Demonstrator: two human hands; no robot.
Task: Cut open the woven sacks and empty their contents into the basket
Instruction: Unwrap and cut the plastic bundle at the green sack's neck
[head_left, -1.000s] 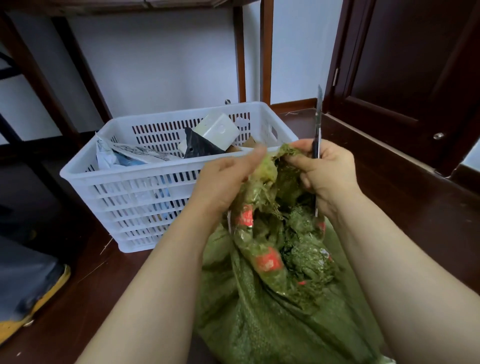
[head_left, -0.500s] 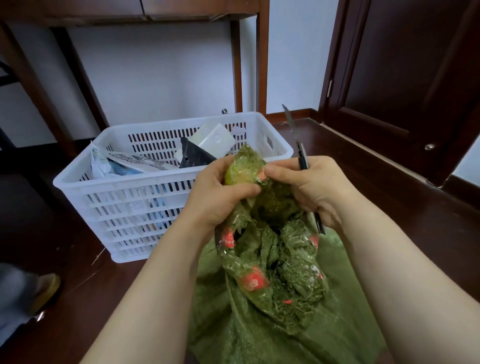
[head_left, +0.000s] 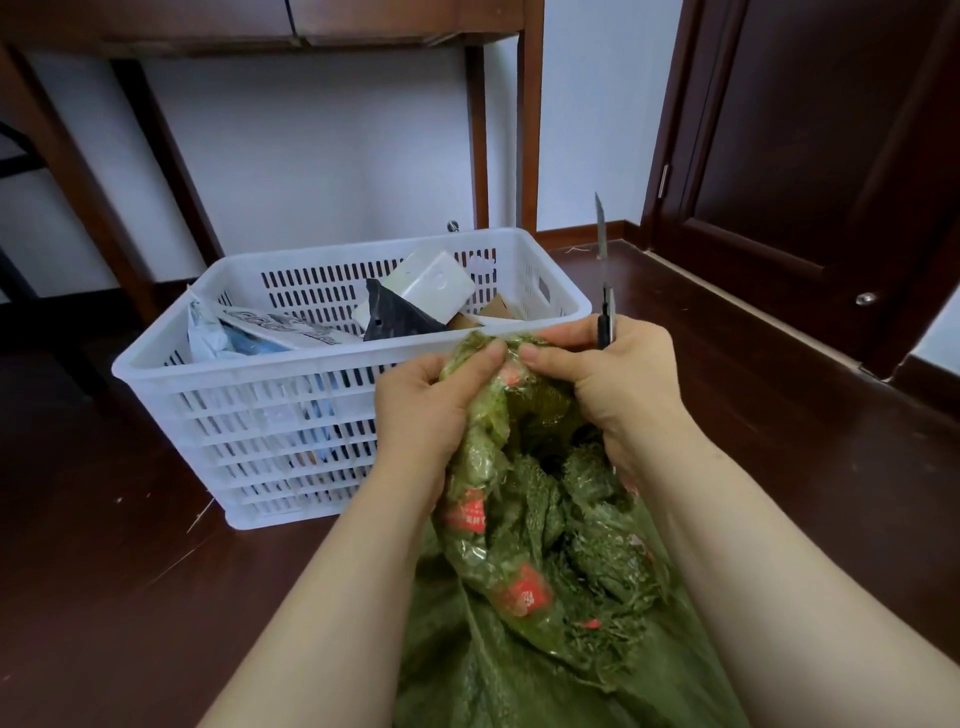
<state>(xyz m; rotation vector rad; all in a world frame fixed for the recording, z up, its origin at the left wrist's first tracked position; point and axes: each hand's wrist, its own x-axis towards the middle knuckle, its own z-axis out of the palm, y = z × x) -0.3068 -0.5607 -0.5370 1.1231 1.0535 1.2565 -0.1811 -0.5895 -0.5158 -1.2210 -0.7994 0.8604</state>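
Sack of green woven plastic fills the foreground, just in front of the white basket on the dark wooden floor. Its bunched mouth is pinched tight by the left hand and the right hand, fingertips nearly meeting. The right hand also clasps a utility knife, blade pointing up. Inside the basket lie a white box and printed packets; behind the basket stand wooden table legs.

Rough woven green sack, smooth white plastic basket, glossy wood floor.

Dark wooden floor bears basket, seemingly sack.
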